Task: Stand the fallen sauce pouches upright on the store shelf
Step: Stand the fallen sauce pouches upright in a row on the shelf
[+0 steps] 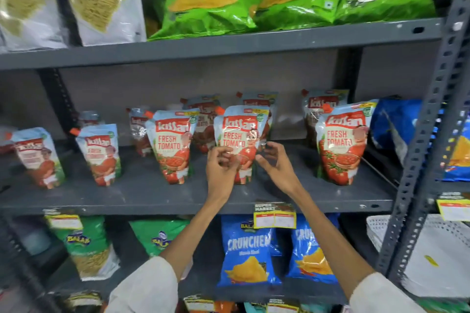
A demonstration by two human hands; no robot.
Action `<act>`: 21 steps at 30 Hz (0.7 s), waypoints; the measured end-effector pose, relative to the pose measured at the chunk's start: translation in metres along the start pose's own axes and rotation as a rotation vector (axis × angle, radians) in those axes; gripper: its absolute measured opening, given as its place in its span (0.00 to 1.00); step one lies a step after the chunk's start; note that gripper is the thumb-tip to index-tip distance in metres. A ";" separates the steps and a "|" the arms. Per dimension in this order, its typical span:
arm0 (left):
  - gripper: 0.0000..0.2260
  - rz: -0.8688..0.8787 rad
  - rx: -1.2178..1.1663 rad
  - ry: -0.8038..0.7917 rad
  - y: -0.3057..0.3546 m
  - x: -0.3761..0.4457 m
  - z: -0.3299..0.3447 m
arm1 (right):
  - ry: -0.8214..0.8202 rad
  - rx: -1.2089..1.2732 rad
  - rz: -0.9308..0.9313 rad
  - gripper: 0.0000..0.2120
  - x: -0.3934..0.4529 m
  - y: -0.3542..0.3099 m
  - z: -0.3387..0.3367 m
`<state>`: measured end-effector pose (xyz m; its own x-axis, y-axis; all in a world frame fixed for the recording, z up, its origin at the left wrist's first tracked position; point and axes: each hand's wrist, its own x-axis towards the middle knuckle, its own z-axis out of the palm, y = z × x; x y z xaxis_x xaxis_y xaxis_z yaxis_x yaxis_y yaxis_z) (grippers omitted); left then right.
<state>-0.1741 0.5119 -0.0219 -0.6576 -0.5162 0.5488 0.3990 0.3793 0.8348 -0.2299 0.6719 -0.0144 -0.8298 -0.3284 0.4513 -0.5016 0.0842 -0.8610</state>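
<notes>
Several tomato sauce pouches stand on the grey middle shelf (142,193). The centre pouch (240,132) stands upright near the front. My left hand (220,164) touches its lower left side and my right hand (273,157) its lower right side, fingers curled loosely against it. Whether either hand truly grips it is hard to tell. Other upright pouches stand to the left (171,145) and right (342,145), with two more at far left (100,152) (38,155). More pouches stand in a back row (203,114).
Green snack bags (208,0) fill the shelf above, blue snack bags (245,251) the shelf below. A perforated steel upright (432,114) stands at the right. A price tag (274,216) hangs on the shelf's front edge. A blue bag (391,124) lies at the shelf's right end.
</notes>
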 end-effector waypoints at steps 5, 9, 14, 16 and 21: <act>0.33 -0.199 0.082 -0.236 -0.037 0.024 -0.031 | -0.227 0.053 0.070 0.38 0.016 -0.003 0.029; 0.31 -0.285 0.002 -0.418 -0.036 0.032 -0.035 | -0.214 0.054 0.079 0.40 0.016 0.003 0.036; 0.27 -0.279 -0.005 -0.422 -0.033 0.026 -0.022 | -0.170 0.102 0.155 0.37 0.014 0.004 0.021; 0.25 -0.268 -0.023 -0.423 -0.026 0.021 -0.010 | -0.145 0.111 0.178 0.34 0.013 0.009 0.008; 0.26 -0.253 -0.034 -0.443 -0.013 0.009 0.026 | -0.129 0.116 0.219 0.33 0.010 0.018 -0.028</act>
<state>-0.2017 0.5219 -0.0291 -0.9412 -0.2104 0.2643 0.2080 0.2554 0.9442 -0.2543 0.6962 -0.0188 -0.8736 -0.4319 0.2242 -0.2761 0.0605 -0.9592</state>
